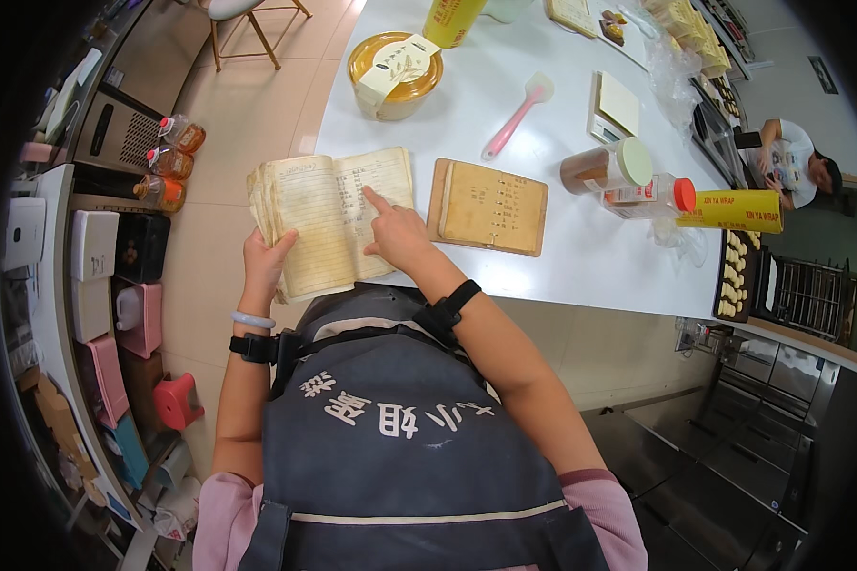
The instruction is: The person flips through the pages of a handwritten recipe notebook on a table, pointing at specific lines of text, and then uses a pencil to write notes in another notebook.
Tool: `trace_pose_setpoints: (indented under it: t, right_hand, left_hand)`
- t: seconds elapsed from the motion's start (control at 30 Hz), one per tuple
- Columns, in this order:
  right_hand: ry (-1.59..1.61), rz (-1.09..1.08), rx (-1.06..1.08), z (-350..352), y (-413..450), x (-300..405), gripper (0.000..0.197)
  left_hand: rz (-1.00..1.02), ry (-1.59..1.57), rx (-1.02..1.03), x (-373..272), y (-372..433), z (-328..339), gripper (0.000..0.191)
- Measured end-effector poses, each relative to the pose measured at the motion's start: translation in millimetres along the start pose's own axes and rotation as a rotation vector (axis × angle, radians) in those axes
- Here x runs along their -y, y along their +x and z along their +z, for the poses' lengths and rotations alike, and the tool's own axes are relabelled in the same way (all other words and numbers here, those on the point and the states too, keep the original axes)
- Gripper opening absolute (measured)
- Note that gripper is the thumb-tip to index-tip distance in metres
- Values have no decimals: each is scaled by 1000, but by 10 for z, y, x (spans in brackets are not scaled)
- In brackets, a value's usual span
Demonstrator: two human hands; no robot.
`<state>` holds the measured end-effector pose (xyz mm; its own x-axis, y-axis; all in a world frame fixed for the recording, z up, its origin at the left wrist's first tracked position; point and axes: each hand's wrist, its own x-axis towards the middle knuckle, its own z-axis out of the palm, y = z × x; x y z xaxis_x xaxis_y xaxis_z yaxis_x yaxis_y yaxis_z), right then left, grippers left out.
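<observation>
An open notebook with yellowed, lined pages and handwriting rests partly on the white table's corner, its left part jutting past the edge. My left hand grips the left-hand pages, thumb on top. My right hand lies over the right page, index finger extended onto the written lines and the thumb held apart; it holds nothing. Just right of that hand, a smaller ring-bound notebook lies open on the table, its browned page also handwritten.
On the white table are a lidded tub, a pink-handled spatula, a kitchen scale, a jar of brown powder, a red-capped jar and a yellow wrap box. A tray of dough pieces and another person are at right.
</observation>
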<state>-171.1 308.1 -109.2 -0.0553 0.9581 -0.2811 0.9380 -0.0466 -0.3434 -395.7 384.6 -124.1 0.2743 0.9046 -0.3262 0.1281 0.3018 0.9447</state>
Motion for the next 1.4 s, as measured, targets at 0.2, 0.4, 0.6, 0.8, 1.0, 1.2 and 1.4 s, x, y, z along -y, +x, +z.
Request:
trace_pose_setpoints:
  t: [0.2,0.4,0.6,0.8,1.0,1.2,1.4]
  right_hand:
    - [-1,11,39,-2,12,-5,29]
    - [19,-1,-1,36,7,-25,27]
    - [18,-9,-29,44,12,-14,26]
    - [12,-16,-26,39,14,-20,29]
    - [25,-26,-26,41,10,-31,31]
    - [30,-24,-29,18,2,-17,30]
    - [28,-29,-48,21,-10,-11,30]
  left_hand:
    - [-3,-2,-15,-64,-45,32,24]
    - [13,-52,12,-95,-50,55,25]
    - [-6,-30,13,-105,-58,44,25]
    - [18,5,1,-100,-52,48,25]
    - [2,0,4,-114,-56,55,24]
    - [12,-7,6,-102,-54,48,25]
    - [-14,-21,5,-125,-65,57,26]
